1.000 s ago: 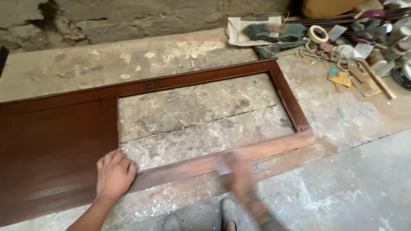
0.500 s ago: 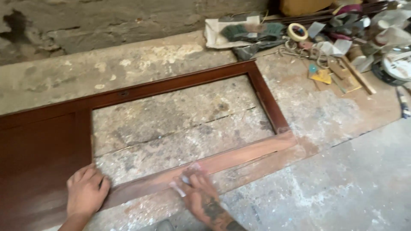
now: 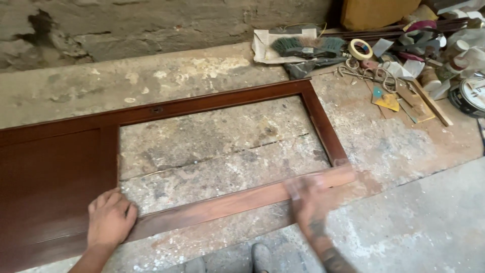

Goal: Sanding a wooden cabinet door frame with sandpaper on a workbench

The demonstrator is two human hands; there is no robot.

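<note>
Dusty concrete floor (image 3: 404, 212) carries a brown door frame (image 3: 212, 101); left hand (image 3: 108, 222) presses flat, open, while blurred right hand (image 3: 308, 199) beside it hides its grip.

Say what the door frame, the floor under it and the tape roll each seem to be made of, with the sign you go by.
Door frame: wood, it seems, dark glossy reddish-brown; the near rail looks paler and dull.
Floor: likely concrete or stone, grey, rough, cracked and blotchy.
Tape roll: probably paper tape, a cream ring with a hollow centre.
</note>
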